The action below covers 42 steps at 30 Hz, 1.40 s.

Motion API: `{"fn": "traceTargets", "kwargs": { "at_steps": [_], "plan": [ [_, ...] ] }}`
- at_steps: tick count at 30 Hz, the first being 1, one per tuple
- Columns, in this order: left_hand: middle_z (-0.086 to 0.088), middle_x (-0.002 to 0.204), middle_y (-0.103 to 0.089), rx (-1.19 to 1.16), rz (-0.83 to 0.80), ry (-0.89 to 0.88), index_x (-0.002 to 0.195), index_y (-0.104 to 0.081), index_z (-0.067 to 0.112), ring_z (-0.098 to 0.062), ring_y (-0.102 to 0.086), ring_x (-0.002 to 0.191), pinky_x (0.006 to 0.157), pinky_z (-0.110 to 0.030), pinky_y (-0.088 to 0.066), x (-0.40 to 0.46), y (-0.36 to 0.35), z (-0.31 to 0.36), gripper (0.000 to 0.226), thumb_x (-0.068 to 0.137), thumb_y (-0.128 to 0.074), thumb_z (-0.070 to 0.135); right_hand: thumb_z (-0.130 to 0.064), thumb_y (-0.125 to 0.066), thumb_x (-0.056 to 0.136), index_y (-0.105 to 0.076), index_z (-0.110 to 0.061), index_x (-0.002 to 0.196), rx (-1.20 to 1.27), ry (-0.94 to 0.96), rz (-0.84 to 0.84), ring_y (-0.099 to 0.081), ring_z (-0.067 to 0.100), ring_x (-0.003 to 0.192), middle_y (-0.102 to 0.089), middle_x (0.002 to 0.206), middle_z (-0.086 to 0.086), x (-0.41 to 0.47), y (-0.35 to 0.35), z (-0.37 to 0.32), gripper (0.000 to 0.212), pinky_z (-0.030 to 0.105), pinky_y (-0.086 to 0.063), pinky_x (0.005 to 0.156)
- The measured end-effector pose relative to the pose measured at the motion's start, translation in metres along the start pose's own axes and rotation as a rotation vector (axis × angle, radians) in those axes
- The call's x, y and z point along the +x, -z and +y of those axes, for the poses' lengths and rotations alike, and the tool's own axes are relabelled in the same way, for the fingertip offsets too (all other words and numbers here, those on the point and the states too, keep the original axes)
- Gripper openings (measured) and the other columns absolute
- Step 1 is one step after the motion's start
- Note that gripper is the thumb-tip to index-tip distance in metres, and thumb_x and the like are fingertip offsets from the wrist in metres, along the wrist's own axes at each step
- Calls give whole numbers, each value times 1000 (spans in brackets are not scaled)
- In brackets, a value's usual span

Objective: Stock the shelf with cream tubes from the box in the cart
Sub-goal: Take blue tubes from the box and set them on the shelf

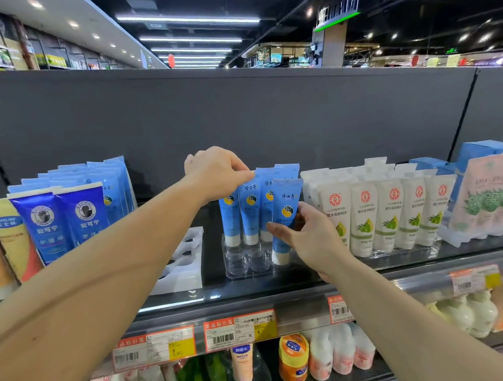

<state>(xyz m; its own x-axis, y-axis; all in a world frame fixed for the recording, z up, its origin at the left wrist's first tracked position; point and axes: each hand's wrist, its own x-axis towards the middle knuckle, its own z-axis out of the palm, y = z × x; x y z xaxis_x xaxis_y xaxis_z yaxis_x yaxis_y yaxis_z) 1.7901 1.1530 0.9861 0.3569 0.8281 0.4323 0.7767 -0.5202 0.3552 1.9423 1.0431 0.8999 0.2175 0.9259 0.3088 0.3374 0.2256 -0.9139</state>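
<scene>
right hand (308,234): fingers clamped on a tube (285,217)
left hand (217,170): pinching the tube row (247,209)
risk: a nudge may topple the row

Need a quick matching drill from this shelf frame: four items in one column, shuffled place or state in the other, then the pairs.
1. left hand
2. right hand
3. dark blue tubes
4. white tubes with green fruit

A. right of the light blue tubes
B. holds the front light blue tube
C. pinches the top of a standing light blue tube
D. left part of the shelf

Pairs: 1-C, 2-B, 3-D, 4-A
</scene>
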Motion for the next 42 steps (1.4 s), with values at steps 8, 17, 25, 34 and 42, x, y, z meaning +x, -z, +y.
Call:
{"fn": "traceTargets", "kwargs": {
  "at_steps": [8,17,25,34,42],
  "plan": [
    [20,87,-57,-152,-2,8,82,-63,36,-13,-51,99,109,-51,-33,-8,3,4,10,86,-67,45,-27,-72,84,-57,-34,107,-3,-16,-8,-62,6,98,-66,100,-17,-2,0,-1,28,17,-49,73],
    [9,113,-62,-249,136,-32,100,-67,28,-14,-54,112,99,-42,-44,-15,11,-3,25,84,-68,46,-26,-73,83,-61,-26,113,-15,-17,12,-64,3,95,-68,103,-15,1,-5,-3,33,17,-53,76],
    [11,86,-66,-364,-78,-79,92,-69,24,-4,-60,77,67,-19,-49,-47,26,-9,23,83,-68,46,-13,-72,85,-64,-16,101,21,109,-45,-61,-6,71,-66,85,-8,7,-38,-19,18,7,-47,61],
    [-1,88,-73,-521,-87,-11,91,-74,16,-13,-66,80,74,-29,-59,-49,37,-31,10,85,-72,24,-30,-79,78,-51,-29,111,-207,-8,-128,-57,7,94,-58,104,-11,6,-53,-16,44,22,-49,79],
    [-5,89,-73,-507,-57,-12,84,-72,22,-20,-68,85,79,-34,-59,-41,37,-33,3,86,-71,20,-47,-75,76,-60,-36,97,-674,31,-275,-59,11,97,-61,104,-12,-1,-46,0,28,33,-52,88]
  ]
}}
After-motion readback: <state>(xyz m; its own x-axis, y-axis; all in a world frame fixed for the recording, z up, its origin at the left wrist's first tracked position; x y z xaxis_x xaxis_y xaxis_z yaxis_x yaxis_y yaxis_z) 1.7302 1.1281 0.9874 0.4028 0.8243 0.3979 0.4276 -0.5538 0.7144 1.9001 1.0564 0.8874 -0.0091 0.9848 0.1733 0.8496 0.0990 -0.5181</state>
